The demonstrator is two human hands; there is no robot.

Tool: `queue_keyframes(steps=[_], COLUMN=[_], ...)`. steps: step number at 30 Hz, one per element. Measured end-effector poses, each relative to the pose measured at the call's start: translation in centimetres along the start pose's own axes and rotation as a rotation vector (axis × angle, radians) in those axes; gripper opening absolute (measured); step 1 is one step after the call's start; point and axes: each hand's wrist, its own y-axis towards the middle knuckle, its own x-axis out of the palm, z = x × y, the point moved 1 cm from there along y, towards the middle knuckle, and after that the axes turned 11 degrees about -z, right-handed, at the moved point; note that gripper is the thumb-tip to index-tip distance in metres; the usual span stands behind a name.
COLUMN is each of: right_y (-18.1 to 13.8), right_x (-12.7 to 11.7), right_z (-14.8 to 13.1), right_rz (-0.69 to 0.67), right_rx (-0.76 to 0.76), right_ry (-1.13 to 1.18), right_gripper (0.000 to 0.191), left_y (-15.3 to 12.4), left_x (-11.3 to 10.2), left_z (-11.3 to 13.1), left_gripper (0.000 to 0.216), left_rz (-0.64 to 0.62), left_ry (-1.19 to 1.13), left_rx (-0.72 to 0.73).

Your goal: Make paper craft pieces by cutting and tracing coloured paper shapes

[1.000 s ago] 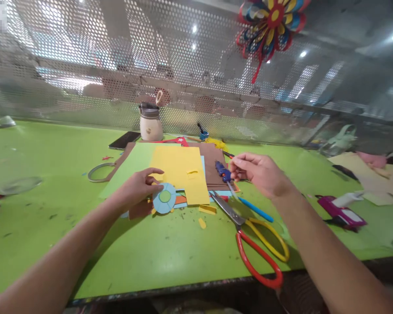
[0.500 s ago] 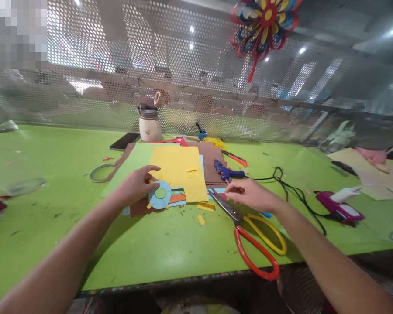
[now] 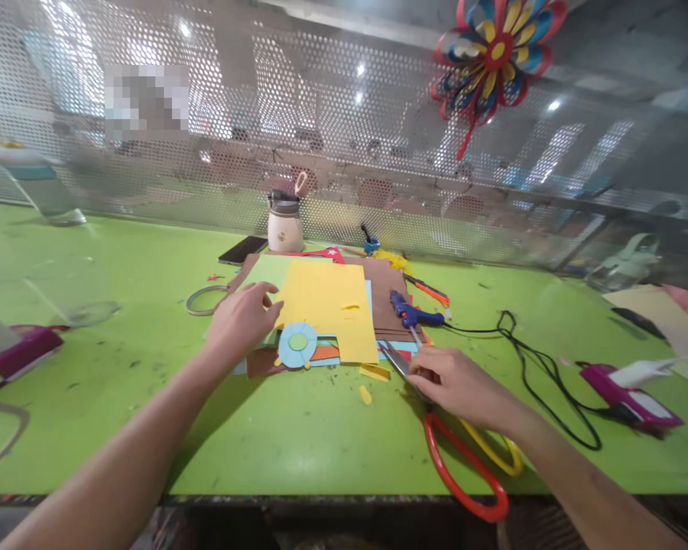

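Observation:
My left hand (image 3: pixel 246 317) is over the left side of the stacked paper, thumb and fingers apart, holding nothing. Just below its fingertips lies a blue paper ring with a green centre (image 3: pixel 298 344). A yellow paper sheet (image 3: pixel 326 305) tops the stack, with a small yellow strip on it. My right hand (image 3: pixel 455 382) is closed over the blades and pivot of large scissors (image 3: pixel 444 458), with curled fingers partly hiding them. Their red and yellow handles point toward me. A blue glue gun (image 3: pixel 416 313) lies just beyond that hand.
Yellow scraps (image 3: pixel 365 395) lie in front of the stack. Behind it stand a white bottle (image 3: pixel 285 229) and a phone (image 3: pixel 242 248). A tape ring (image 3: pixel 206 300) is at left. A black cord (image 3: pixel 527 359) curls at right near a magenta device (image 3: pixel 631 397). Perforated mesh (image 3: pixel 321 153) lines the back.
My left hand has let go of the blue paper ring and moved up off it. The right hand has come down onto the scissors. The whole view has shifted slightly.

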Motion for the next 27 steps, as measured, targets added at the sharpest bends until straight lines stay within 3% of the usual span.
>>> queue_keyframes(steps=[5, 13, 27], right_y=[1.9, 4.1, 4.6], right_x=[0.3, 1.6, 1.6], right_z=[-1.6, -3.5, -1.5], right_rz=[0.016, -0.021, 0.117], right_rx=[-0.074, -0.186, -0.123], right_ry=[-0.185, -0.424, -0.363], right_gripper=[0.019, 0.022, 0.007], left_y=[-0.3, -0.2, -0.5], left_x=[-0.8, -0.2, -0.3], left_z=[0.1, 0.0, 0.2], left_gripper=[0.025, 0.024, 0.02], left_rz=[0.113, 0.151, 0.177], left_ry=[-0.017, -0.122, -0.28], left_rx=[-0.002, 0.033, 0.003])
